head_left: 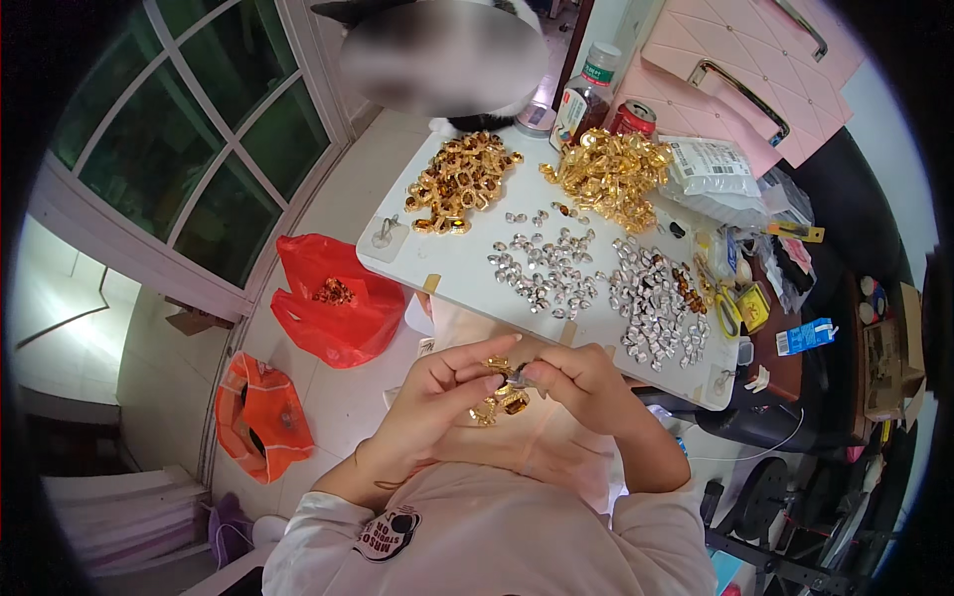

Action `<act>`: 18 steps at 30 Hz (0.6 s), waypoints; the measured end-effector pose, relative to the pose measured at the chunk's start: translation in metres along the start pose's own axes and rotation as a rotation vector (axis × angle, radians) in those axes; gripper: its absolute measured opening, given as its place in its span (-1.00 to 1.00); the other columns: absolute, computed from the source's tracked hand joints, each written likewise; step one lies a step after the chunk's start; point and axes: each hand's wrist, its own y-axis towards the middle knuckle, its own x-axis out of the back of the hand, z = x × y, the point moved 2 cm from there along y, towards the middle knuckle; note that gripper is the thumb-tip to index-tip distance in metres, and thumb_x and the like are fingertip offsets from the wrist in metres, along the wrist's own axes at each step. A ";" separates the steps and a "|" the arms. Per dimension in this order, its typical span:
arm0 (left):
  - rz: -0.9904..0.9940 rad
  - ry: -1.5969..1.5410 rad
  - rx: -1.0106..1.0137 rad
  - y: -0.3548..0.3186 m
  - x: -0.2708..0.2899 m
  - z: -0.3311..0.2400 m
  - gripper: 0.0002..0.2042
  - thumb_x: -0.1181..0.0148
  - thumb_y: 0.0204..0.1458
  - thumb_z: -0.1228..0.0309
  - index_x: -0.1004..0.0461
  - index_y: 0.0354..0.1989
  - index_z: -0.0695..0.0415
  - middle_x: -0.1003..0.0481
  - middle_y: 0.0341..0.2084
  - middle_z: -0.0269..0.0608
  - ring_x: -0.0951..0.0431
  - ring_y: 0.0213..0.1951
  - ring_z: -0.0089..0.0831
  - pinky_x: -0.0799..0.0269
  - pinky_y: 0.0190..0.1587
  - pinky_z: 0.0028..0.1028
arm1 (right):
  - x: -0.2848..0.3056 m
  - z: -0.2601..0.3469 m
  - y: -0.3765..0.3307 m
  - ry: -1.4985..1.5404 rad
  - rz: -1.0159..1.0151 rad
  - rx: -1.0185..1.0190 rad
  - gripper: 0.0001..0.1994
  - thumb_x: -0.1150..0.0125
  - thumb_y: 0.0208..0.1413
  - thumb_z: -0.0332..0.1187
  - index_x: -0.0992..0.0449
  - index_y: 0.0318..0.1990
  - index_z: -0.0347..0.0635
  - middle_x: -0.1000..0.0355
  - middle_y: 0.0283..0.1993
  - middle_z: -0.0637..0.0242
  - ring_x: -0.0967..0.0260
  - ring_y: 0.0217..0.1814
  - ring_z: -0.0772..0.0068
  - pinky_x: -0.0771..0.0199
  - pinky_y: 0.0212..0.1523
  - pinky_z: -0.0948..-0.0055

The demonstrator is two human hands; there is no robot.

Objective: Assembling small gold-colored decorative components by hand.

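Over my lap, in front of the table's near edge, my left hand (447, 385) pinches a gold jewellery setting (497, 366). My right hand (578, 382) meets it from the other side, thumb and fingers closed on a small clear-and-dark piece that I cannot make out. Just below the fingers, more gold settings with amber stones (514, 401) are visible; whether they hang from the hand or rest on my lap is unclear. On the white table (437, 260) lie clear faceted stones (556, 266) in two spreads, a pile of amber-set gold pieces (462, 184) and a heap of gold settings (611, 174).
A black-and-white cat (487, 123) is at the far edge. A bottle (586, 99), a red can (634, 118) and a plastic packet (711, 167) crowd the back right. Yellow scissors (728, 313) lie at right. Red (343, 298) and orange (263, 417) bags stand on the floor.
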 end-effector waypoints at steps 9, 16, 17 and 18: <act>0.032 0.117 -0.048 -0.003 -0.002 0.000 -0.58 0.08 0.02 0.68 -0.21 0.11 0.24 -0.41 -0.10 -0.25 -0.38 -0.10 -0.66 -0.27 -0.06 -0.67 | -0.005 -0.002 -0.003 -0.055 -0.036 0.024 -0.76 -0.07 0.07 -0.26 -0.42 -0.50 -0.24 -0.24 -0.68 0.18 -0.17 -0.67 0.30 -0.15 -0.60 0.39; 0.079 0.152 -0.040 -0.001 0.000 0.003 -0.54 0.10 0.00 0.70 -0.19 0.14 0.21 -0.43 -0.19 -0.30 -0.40 -0.19 -0.69 -0.27 -0.12 -0.69 | -0.004 -0.002 -0.005 -0.095 -0.040 0.005 -0.74 -0.04 0.09 -0.25 -0.42 -0.50 -0.26 -0.26 -0.66 0.17 -0.18 -0.62 0.33 -0.17 -0.54 0.41; 0.080 0.153 -0.040 -0.001 -0.001 0.003 -0.54 0.10 0.00 0.70 -0.19 0.14 0.21 -0.43 -0.19 -0.30 -0.40 -0.19 -0.69 -0.27 -0.12 -0.69 | -0.004 -0.003 -0.006 -0.095 -0.042 0.004 -0.74 -0.04 0.09 -0.25 -0.42 -0.50 -0.26 -0.26 -0.66 0.17 -0.18 -0.62 0.33 -0.17 -0.54 0.41; 0.059 0.176 -0.051 -0.002 -0.002 0.003 -0.52 0.09 -0.01 0.71 -0.18 0.15 0.19 -0.43 -0.25 -0.33 -0.39 -0.21 -0.70 -0.27 -0.14 -0.70 | -0.003 -0.006 -0.007 -0.001 -0.037 -0.047 -0.74 -0.03 0.10 -0.25 -0.42 -0.49 -0.26 -0.26 -0.66 0.18 -0.19 -0.61 0.36 -0.18 -0.54 0.42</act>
